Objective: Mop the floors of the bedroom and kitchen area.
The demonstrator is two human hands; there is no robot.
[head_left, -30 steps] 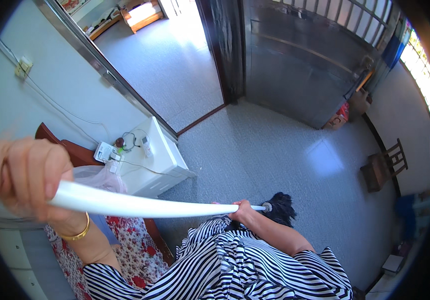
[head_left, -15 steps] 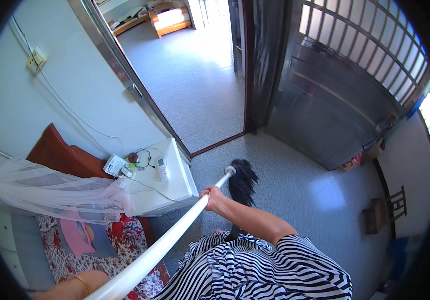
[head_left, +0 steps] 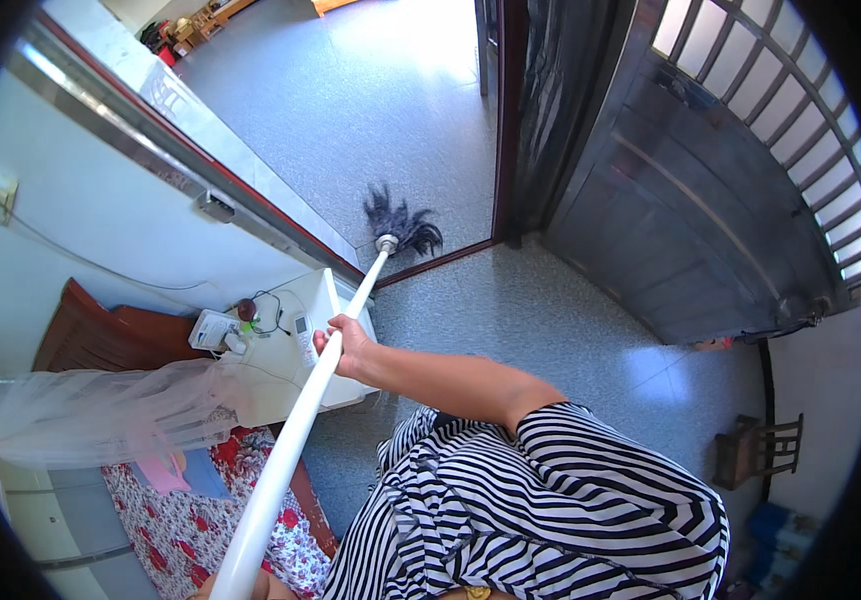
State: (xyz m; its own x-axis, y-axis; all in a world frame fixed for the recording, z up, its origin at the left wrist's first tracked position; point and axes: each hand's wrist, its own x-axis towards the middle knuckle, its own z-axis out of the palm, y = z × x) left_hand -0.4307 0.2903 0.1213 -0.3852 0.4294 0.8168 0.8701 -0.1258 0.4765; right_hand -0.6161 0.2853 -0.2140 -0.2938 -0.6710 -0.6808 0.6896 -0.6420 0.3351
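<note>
A mop with a long white handle (head_left: 288,450) runs from the lower edge up toward the doorway. Its dark strands (head_left: 412,228) lie splayed on the floor just beyond the door sill. My right hand (head_left: 347,346) is closed around the middle of the handle, with the arm stretched out to the left. Down at the bottom edge, my left hand (head_left: 262,586) is partly in view beside the handle's lower end and appears wrapped round it; most of its fingers are hidden.
A white cabinet (head_left: 280,385) with a device and cables stands left of the handle. Below it is a bed with a floral cover (head_left: 175,525) and netting. The metal door (head_left: 670,210) stands ajar on the right; a small wooden chair (head_left: 758,450) is near the right wall.
The mop head has moved forward and left, from the floor inside the room to beyond the door sill. My right hand went up and left with the handle, and the view shifted.
</note>
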